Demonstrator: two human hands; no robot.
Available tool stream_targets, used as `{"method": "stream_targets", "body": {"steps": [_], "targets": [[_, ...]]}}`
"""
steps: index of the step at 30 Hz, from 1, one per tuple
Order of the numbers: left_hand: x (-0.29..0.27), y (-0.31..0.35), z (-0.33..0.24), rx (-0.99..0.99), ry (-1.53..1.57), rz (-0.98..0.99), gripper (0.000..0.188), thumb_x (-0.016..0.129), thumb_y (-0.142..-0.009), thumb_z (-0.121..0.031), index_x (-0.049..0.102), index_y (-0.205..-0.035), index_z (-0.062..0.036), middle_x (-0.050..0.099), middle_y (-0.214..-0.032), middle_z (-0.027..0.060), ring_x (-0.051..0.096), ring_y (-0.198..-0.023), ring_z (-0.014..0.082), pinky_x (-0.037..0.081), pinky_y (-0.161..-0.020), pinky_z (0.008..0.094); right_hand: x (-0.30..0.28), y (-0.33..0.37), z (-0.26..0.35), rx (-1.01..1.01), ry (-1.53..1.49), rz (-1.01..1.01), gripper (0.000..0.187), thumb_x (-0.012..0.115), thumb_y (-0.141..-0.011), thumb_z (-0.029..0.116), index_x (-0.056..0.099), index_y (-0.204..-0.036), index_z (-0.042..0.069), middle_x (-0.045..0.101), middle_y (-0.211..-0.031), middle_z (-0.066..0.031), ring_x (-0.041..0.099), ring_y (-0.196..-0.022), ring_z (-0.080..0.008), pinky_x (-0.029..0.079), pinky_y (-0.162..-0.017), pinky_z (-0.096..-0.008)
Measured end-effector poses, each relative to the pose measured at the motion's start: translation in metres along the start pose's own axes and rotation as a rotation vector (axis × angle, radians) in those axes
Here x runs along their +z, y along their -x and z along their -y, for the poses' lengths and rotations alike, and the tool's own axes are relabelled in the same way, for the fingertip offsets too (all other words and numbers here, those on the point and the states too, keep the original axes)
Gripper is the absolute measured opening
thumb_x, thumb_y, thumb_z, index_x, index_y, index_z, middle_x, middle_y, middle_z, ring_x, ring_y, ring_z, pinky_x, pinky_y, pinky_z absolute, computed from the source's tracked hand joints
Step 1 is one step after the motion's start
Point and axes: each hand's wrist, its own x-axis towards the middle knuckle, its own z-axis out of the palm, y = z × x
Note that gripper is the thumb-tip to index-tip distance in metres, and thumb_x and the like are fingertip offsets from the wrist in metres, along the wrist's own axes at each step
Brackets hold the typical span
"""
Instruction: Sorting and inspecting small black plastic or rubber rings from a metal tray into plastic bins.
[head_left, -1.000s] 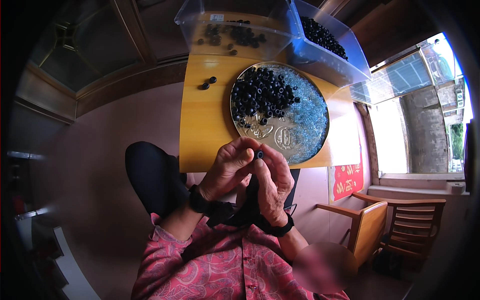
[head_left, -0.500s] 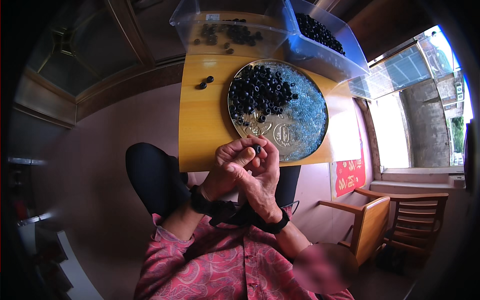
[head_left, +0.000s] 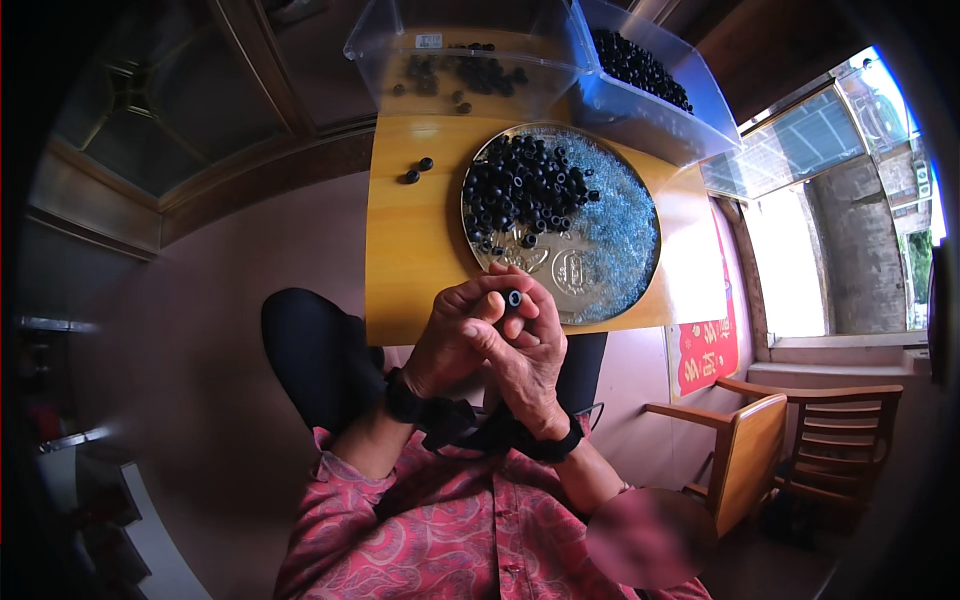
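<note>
My left hand (head_left: 450, 325) and my right hand (head_left: 528, 365) meet at the near edge of the tray, fingers curled together. Between their fingertips sits a small black hollow cap (head_left: 514, 298), its round opening with a pale ring facing up toward me. Both hands appear to grip it, though the fingers partly cover it. Just beyond lies a round metal tray (head_left: 540, 262) with an embossed pattern. On its left side is a pile of similar black caps (head_left: 515, 185); to the right spreads a layer of tiny translucent bluish pieces (head_left: 620, 215).
Two loose black caps (head_left: 412, 176) lie on the yellow wooden table (head_left: 410, 250) left of the tray. At the back stand a clear plastic bin (head_left: 385, 60) and another bin (head_left: 650, 110) filled with black caps. A wooden chair (head_left: 745, 460) is at the right, near a window.
The cap has been turned so that its ringed opening shows more plainly. Both hands stay together in nearly the same place; the whole view has shifted slightly.
</note>
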Motion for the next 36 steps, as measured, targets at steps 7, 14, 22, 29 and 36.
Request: {"method": "stream_targets", "body": {"steps": [7,14,22,29,36], "targets": [[0.007,-0.008,-0.013,0.033,-0.018,-0.348,0.024,0.060,-0.097,-0.021,0.063,-0.112,-0.0023,0.061,-0.084,0.0023,0.053,-0.070,0.0070,0.051,-0.065,0.0249,-0.018,0.003,-0.009,-0.095,0.032,-0.041,0.059,0.077,-0.083,0.010,0.045,-0.132,0.001,0.055,-0.129,-0.0147,0.060,-0.112,-0.0241,0.052,-0.092,-0.0337],[0.035,-0.059,-0.064,0.112,-0.191,-0.557,0.029,0.072,-0.088,-0.029,0.067,-0.100,-0.0031,0.060,-0.074,0.0002,0.056,-0.058,0.0052,0.057,-0.053,0.0256,-0.048,0.013,-0.014,-0.150,0.283,-0.066,0.041,0.066,-0.091,0.006,0.048,-0.128,0.002,0.062,-0.117,-0.0118,0.064,-0.096,-0.0174,0.054,-0.067,-0.0281],[0.023,-0.181,-0.138,0.428,-0.272,-0.452,0.014,0.071,-0.088,-0.013,0.063,-0.079,-0.0056,0.062,-0.075,0.0035,0.063,-0.066,0.0125,0.062,-0.067,0.0360,-0.052,0.016,0.001,-0.117,0.216,-0.091,0.038,0.060,-0.093,0.000,0.049,-0.129,0.000,0.060,-0.121,-0.0113,0.058,-0.111,-0.0163,0.045,-0.097,-0.0304],[0.006,-0.197,-0.136,0.429,-0.376,-0.414,0.015,0.068,-0.090,-0.011,0.061,-0.092,0.0028,0.063,-0.081,0.0093,0.064,-0.070,0.0174,0.063,-0.072,0.0389,-0.064,0.016,-0.004,-0.236,0.245,-0.152,0.034,0.062,-0.091,0.000,0.054,-0.123,-0.001,0.063,-0.114,-0.0111,0.062,-0.102,-0.0172,0.051,-0.082,-0.0282],[0.001,-0.104,-0.074,0.074,-1.104,-0.422,0.016,0.072,-0.086,-0.014,0.071,-0.091,0.0011,0.068,-0.078,0.0040,0.061,-0.062,0.0073,0.052,-0.056,0.0228,-0.069,0.015,-0.012,-0.138,0.160,-0.177,0.021,0.061,-0.093,0.001,0.057,-0.113,0.003,0.066,-0.095,-0.0035,0.054,-0.063,-0.0027,0.045,-0.052,-0.0194]]}}
